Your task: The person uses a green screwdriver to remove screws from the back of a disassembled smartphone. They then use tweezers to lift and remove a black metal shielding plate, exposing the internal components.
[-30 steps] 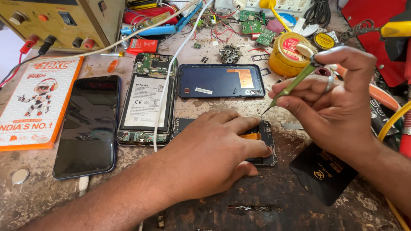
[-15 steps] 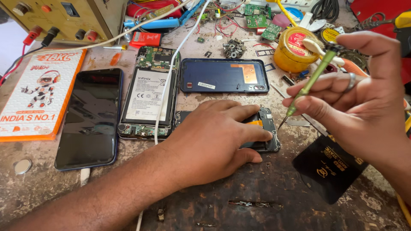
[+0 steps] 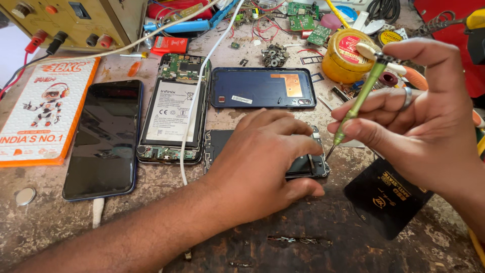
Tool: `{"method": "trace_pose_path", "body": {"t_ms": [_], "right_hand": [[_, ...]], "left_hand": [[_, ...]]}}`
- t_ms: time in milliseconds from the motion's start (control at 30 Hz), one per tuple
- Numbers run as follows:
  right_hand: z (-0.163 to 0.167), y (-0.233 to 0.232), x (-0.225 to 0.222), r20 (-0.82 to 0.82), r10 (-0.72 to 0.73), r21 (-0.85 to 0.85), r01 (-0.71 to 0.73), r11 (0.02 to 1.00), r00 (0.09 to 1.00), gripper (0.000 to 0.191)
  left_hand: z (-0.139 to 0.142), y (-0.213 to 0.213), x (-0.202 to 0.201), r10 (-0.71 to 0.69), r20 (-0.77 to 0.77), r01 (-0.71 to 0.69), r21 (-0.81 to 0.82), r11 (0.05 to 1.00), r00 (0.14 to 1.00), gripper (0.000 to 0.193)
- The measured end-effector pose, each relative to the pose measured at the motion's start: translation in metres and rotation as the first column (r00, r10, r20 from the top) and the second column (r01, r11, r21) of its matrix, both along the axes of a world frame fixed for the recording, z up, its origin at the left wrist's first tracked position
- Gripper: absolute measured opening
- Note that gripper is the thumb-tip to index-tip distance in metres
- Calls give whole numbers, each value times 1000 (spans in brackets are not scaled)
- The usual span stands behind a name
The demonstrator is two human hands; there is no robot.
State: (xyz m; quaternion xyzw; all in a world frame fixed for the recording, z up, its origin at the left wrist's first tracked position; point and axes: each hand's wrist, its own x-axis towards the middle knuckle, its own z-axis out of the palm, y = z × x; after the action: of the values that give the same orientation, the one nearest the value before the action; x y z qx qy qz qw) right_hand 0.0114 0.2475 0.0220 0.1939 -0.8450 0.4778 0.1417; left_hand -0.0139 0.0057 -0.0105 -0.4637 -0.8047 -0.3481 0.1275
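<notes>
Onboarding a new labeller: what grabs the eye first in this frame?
Centre frame, the left hand presses flat on an opened phone, while the right hand holds a green screwdriver with its tip at the phone's right edge. To the left lie a second opened phone with its battery showing and a dark blue phone face up; a blue back cover lies just behind the hands.

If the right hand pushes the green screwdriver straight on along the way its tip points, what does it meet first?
Most likely the right edge of the opened black phone that the left hand presses down. The right hand tilts the green screwdriver down-left, its tip at that edge; whether it already touches is unclear.
</notes>
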Motion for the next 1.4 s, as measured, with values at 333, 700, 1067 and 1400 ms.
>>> {"method": "trace_pose_path", "body": {"t_ms": [333,700,1067,1400], "right_hand": [[-3,2,-1,20,68,107,-69,992,997,70],[3,-7,5,-88,34,49,-30,998,996,70],[10,-9,14,-149,-55,176,82,981,987,66],[5,6,21,-83,-9,134,20,991,996,20]], "left_hand": [[-4,0,-2,-17,4,17,24,1000,1000,30],[-4,8,0,5,27,-8,82,997,1000,21],[-8,13,1,16,157,-50,215,975,988,15],[-3,13,2,-34,397,-89,286,954,917,22]]}}
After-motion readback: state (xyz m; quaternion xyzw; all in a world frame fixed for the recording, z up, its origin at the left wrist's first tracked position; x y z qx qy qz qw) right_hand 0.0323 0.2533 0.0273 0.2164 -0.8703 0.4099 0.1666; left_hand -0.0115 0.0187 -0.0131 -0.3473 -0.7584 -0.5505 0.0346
